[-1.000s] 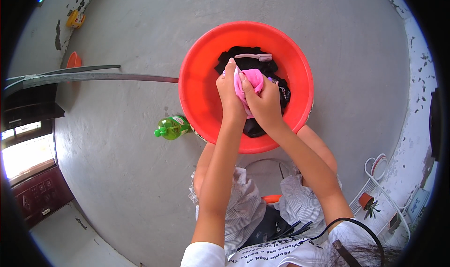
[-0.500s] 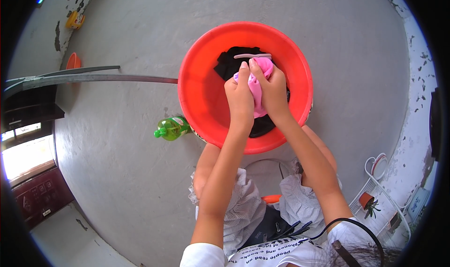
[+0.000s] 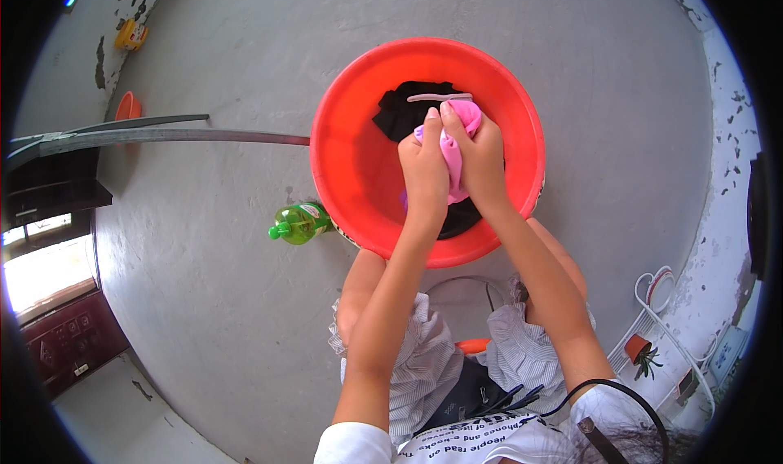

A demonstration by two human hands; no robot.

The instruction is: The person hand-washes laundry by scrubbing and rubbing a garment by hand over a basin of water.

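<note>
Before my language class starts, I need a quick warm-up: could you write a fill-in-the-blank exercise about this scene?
1. The left hand and right hand together hold a mostly ____ cloth.
2. The green bottle is on the floor, to the person's ____ of the red basin.
3. Inside the basin, a slim pale tool shows against fabric coloured ____.
4. At the lower right, a small plant grows in a ____.

Missing words: pink; left; black; pot.

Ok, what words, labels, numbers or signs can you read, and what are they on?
White shirt: dark printed lettering, partly legible, but I won't copy it out.
Green bottle: print too small to read.
Yellow container: print too small to read.
</note>
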